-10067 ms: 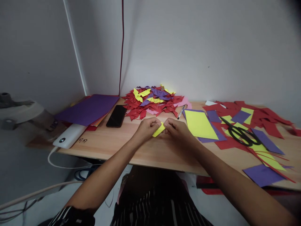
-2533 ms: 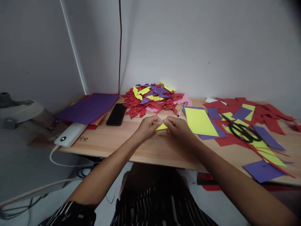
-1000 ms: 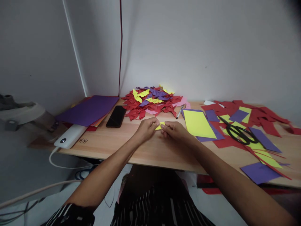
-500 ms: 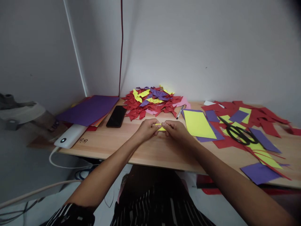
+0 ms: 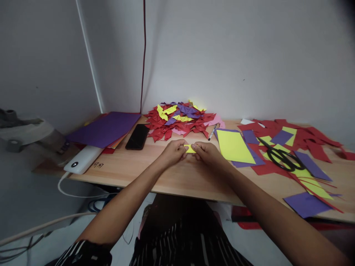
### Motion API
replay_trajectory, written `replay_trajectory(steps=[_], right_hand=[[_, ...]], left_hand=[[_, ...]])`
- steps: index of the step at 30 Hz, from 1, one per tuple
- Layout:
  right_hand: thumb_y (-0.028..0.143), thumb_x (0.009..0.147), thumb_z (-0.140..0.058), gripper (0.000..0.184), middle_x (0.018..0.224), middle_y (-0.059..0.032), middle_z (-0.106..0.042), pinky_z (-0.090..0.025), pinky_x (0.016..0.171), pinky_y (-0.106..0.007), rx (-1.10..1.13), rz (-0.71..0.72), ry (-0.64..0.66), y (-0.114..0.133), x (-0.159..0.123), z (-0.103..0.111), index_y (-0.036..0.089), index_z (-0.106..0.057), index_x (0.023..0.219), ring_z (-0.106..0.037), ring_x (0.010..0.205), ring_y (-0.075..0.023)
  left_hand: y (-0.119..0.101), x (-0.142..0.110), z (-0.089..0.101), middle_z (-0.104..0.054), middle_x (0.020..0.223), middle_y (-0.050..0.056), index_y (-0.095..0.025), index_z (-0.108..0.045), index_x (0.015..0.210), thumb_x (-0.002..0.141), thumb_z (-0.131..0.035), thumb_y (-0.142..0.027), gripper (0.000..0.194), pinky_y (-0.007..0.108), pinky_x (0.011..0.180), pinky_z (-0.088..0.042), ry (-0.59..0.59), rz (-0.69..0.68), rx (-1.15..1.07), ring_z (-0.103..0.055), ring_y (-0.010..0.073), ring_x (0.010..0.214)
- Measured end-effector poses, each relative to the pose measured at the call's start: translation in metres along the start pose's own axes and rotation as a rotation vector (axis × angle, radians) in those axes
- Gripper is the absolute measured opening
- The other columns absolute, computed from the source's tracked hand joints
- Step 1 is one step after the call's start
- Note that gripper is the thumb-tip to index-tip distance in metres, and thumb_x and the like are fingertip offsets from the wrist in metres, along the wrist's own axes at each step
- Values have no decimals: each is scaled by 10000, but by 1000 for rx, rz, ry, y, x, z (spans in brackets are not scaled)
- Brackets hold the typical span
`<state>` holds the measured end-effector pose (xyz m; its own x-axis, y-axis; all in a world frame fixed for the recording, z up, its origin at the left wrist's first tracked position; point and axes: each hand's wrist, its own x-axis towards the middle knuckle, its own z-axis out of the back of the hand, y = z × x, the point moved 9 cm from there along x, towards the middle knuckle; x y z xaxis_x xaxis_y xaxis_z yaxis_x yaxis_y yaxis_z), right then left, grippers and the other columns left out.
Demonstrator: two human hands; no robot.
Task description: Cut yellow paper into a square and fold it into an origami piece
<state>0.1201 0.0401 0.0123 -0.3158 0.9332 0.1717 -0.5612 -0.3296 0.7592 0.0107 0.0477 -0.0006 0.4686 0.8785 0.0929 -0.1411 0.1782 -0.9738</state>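
Between my two hands is a small piece of yellow paper (image 5: 190, 148), pinched at both ends just above the wooden table. My left hand (image 5: 175, 150) grips its left end, thumb on top. The right end is held by my right hand (image 5: 205, 150) in the same way. Fingers cover much of the piece, so its folds cannot be made out. Behind the hands lies a heap of folded paper pieces (image 5: 177, 122) in red, yellow, purple and pink. Right of my right hand, a yellow sheet (image 5: 234, 146) rests on purple paper (image 5: 257, 157).
Black scissors (image 5: 281, 157) lie among red, purple and yellow paper scraps (image 5: 316, 144) on the right. A pen (image 5: 212, 132) is beside the heap. To the left are a black phone (image 5: 137, 137), purple sheets (image 5: 107, 127) and a white power bank (image 5: 84, 159) with a cable.
Slightly more of the yellow paper shows between my thumbs. Both hands stay in nearly the same place and keep their pinch.
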Motion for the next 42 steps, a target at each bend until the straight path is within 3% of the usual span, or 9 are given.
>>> replay_trajectory(steps=[7, 14, 21, 29, 38, 42], right_hand=[[487, 912, -406, 443, 489, 41, -420, -321, 505, -249, 64, -12, -25, 4, -2, 1, 215, -379, 563, -385, 480, -103], [467, 853, -510, 350, 555, 20, -554, -353, 529, -244, 134, -26, 102, -2, 0, -6, 192, -532, 637, -482, 515, -113], [435, 867, -508, 338, 580, -5, -618, -388, 563, -252, 135, -24, 77, -2, 1, -5, 192, -557, 637, -539, 540, -131], [512, 833, -560, 365, 600, -15, -653, -421, 574, -251, 194, -65, 104, -2, 0, -6, 190, -575, 660, -580, 565, -140], [522, 861, -507, 425, 577, -18, -628, -393, 540, -245, 206, -87, 89, -4, 0, -5, 180, -586, 622, -535, 518, -124], [507, 870, -466, 385, 576, 3, -579, -333, 487, -244, 216, -88, 16, -7, 2, 2, 190, -555, 671, -462, 479, -111]], left_hand=[[-7, -1, 8, -413, 480, -63, -163, -488, 670, 849, -511, -417, 312, 208, 467, -229, -78, -39, 76, -314, 64, 428], [-3, 0, 5, -472, 510, -56, -157, -529, 753, 836, -536, -411, 268, 206, 483, -262, -42, -35, 47, -369, 72, 444], [-3, 1, 3, -473, 525, -63, -163, -524, 800, 837, -533, -373, 214, 205, 478, -249, -34, -54, 56, -361, 71, 446], [-6, -1, 7, -448, 504, -67, -165, -508, 746, 829, -538, -367, 221, 207, 474, -232, -57, -67, 78, -333, 67, 432], [-2, 0, 2, -453, 479, -72, -163, -498, 750, 820, -512, -339, 190, 193, 448, -246, -19, -17, -14, -339, 61, 402], [-7, -2, 5, -481, 538, -62, -151, -555, 865, 829, -536, -334, 188, 197, 482, -287, -53, -33, 72, -392, 74, 457]])
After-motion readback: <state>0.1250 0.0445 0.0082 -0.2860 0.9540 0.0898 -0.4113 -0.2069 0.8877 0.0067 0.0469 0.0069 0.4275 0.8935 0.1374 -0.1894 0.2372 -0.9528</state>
